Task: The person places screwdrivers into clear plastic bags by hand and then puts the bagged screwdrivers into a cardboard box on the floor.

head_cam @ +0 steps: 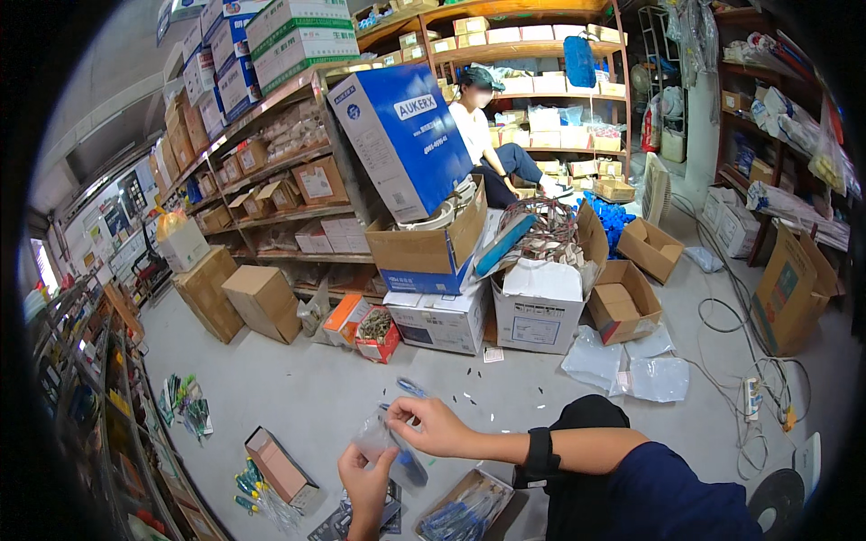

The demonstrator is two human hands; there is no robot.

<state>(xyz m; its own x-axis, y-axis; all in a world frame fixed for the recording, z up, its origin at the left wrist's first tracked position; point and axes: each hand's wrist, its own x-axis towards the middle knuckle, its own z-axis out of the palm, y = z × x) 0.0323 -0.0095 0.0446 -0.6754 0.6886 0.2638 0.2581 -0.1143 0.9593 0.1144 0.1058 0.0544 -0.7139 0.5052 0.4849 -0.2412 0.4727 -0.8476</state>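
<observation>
My left hand (366,477) holds the lower edge of a clear plastic bag (371,436) between thumb and fingers. At the bag's upper right edge is my right hand (421,422), its thumb and fingertips closed together there; a thin blue item shows by them, too small to name. Behind and below the hands lies a clear bag with dark blue contents (410,468). An open carton of blue-handled tools in clear bags (467,507) stands on the floor below my right forearm. Left of my left hand are an open empty box (279,466) and several green-and-yellow-handled screwdrivers (248,488).
Ahead stand white cartons (440,321), a box of tangled wires (541,311) and loaded shelves (298,166). Another person (484,135) sits by the rear shelves. Plastic sheets (626,368) and cables (758,351) lie at right. Packaged tools (186,406) lie at left.
</observation>
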